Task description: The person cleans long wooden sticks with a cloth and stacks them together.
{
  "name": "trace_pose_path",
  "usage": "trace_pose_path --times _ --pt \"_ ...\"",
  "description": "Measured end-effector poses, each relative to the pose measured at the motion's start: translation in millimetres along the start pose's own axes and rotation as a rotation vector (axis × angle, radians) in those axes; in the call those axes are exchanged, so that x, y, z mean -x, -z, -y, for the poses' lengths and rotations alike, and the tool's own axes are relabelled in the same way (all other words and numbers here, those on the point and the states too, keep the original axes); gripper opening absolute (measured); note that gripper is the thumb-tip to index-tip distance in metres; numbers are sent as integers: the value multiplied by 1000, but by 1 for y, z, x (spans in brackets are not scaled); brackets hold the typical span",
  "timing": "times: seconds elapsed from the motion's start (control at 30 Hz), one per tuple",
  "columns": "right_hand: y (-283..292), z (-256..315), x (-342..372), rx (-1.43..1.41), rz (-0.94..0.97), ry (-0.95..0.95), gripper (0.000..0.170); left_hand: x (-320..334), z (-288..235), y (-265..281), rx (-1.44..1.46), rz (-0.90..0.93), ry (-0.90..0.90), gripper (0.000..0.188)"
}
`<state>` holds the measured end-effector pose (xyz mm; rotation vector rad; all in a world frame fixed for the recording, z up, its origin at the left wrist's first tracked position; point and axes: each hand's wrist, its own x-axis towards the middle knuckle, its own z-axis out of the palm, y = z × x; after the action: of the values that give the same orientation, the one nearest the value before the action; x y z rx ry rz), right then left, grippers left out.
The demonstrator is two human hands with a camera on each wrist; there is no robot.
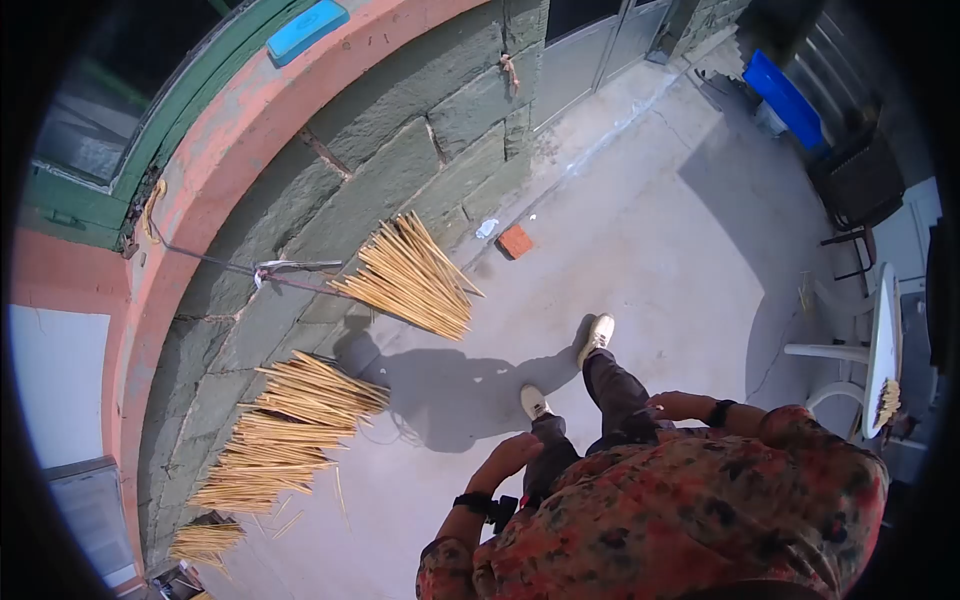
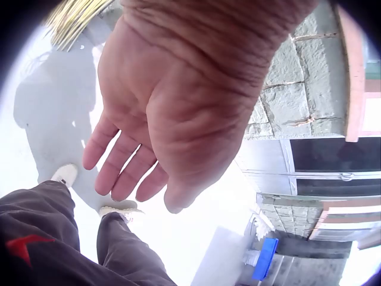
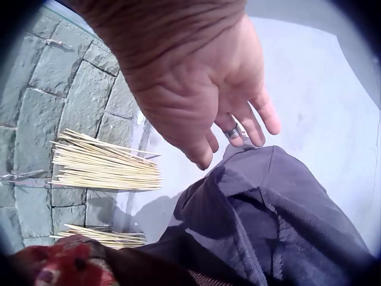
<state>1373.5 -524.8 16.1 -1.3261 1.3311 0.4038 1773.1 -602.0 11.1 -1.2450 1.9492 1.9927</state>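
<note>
My left hand (image 1: 512, 458) hangs in front of my dark trousers (image 1: 555, 455) in the head view. In the left wrist view that palm (image 2: 161, 101) is bare, its fingers relaxed and loosely bent. On the other side, my right hand (image 1: 678, 405) hangs near the thigh; the right wrist view shows this hand (image 3: 208, 95) with a ring on one finger and nothing held. Nearest ahead, a fan of thin straw-coloured sticks (image 1: 415, 275) leans against the block wall. More bundles of sticks (image 1: 285, 430) lie along the wall to the left.
A brick (image 1: 515, 241) lies on the concrete floor (image 1: 640, 230) by the grey block wall (image 1: 380, 180). At the right stand a white round table (image 1: 882, 340), a white plastic chair (image 1: 830, 352) and a blue board-like object (image 1: 783, 98). A cord (image 1: 215, 258) runs along the wall.
</note>
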Motion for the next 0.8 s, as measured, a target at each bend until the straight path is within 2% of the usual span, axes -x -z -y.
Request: trace_pose_path --times 0.03,0.07,0.1,0.17,0.23,0.37,0.43,0.5,0.57,0.63,0.7,0.73,0.77,0.8 --pt "-7 -7 6 -12 -115 3 45 -6 -1 3 -54 32 27 36" --pt "-4 4 23 -48 -183 -29 45 -6 -16 11 -157 -3 -3 35" --pt "0 19 37 -93 -258 -64 44 -11 -23 17 -229 54 -51 35" --pt "-5 20 43 -147 -340 -185 44 -30 -36 30 -102 -42 40 34" --pt "-10 14 57 -87 -315 -170 46 -47 -58 40 43 -43 -12 31" --pt "-31 -14 85 -367 -445 -168 46 -98 -89 34 13 -41 32 28" --pt "-34 -22 117 -547 -347 -334 41 -122 -119 22 -126 86 44 26" --pt "-54 -41 123 -624 -437 -377 41 -156 -128 17 -271 151 78 26" --pt "-51 -67 160 -763 -378 -324 46 -184 -170 -2 -536 344 -64 26" --pt "-44 -107 170 -863 -367 -286 49 -220 -211 -20 -531 405 -17 26" --pt "-45 -163 154 -795 -419 -267 50 -245 -251 -46 -484 339 -48 25" --pt "-26 -164 169 -808 -512 -292 52 -266 -260 -46 -575 305 -69 25" --pt "-7 -171 190 -729 -576 -367 52 -282 -277 -54 -592 321 -81 25" --pt "4 -189 203 -751 -660 -353 52 -297 -306 -66 -559 294 -72 24"
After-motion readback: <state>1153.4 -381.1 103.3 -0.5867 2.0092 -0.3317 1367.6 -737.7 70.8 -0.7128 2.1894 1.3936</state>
